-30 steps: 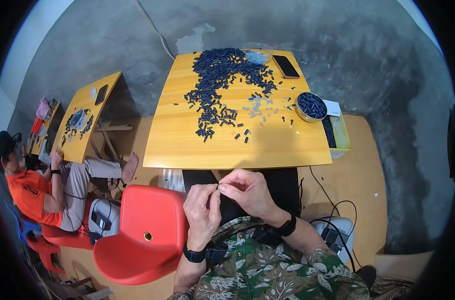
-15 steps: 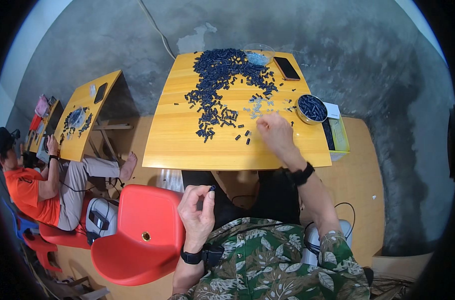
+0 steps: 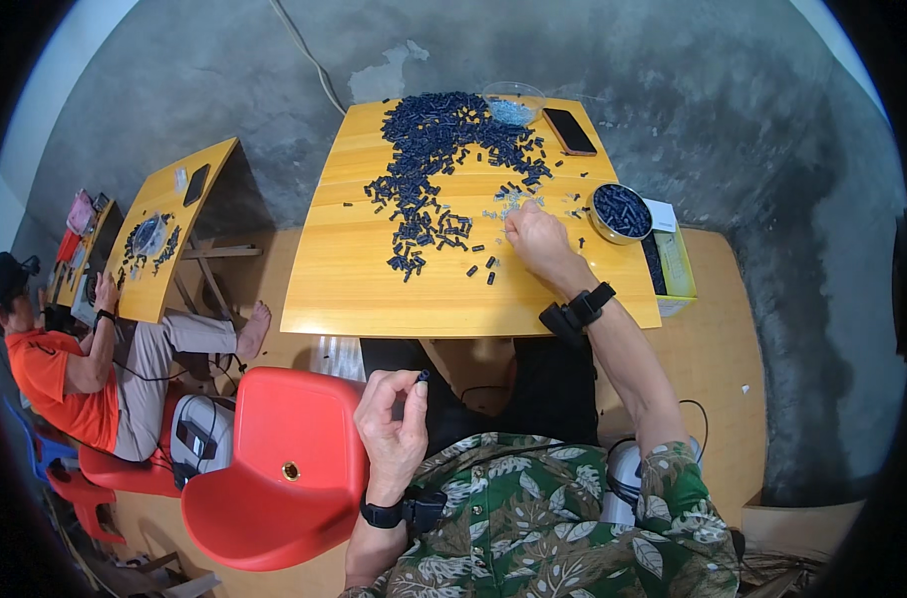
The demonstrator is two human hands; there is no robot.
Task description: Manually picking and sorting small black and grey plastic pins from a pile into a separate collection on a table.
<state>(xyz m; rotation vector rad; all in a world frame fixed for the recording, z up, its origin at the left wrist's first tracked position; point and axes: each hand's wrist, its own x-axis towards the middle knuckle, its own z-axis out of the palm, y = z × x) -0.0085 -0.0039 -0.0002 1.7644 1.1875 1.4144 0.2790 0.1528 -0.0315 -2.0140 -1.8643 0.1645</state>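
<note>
Between the thumb and fingers of my left hand (image 3: 392, 429) is a small dark tubular piece (image 3: 423, 376), held up near the table's front edge. My right hand (image 3: 540, 242) reaches over the table, its fingers pinched together at a scatter of small clear pieces (image 3: 509, 202). Whether anything sits in that pinch is hidden. Many loose dark tubular pieces (image 3: 439, 125) spread from the back of the table down its left-middle part. To the right of my right hand stands a round tin (image 3: 621, 213) full of similar dark pieces.
On the wooden table (image 3: 344, 289), a clear bowl (image 3: 514, 104) of small pale pieces and a phone (image 3: 570, 132) lie at the back. A yellow box (image 3: 679, 269) is beyond the right edge. A red chair (image 3: 304, 429) stands left; a person (image 3: 70, 369) sits at another table (image 3: 179, 214).
My right hand has moved slightly left and away from me, onto the clear pieces, and its wrist has turned. My left hand keeps its place with the dark piece.
</note>
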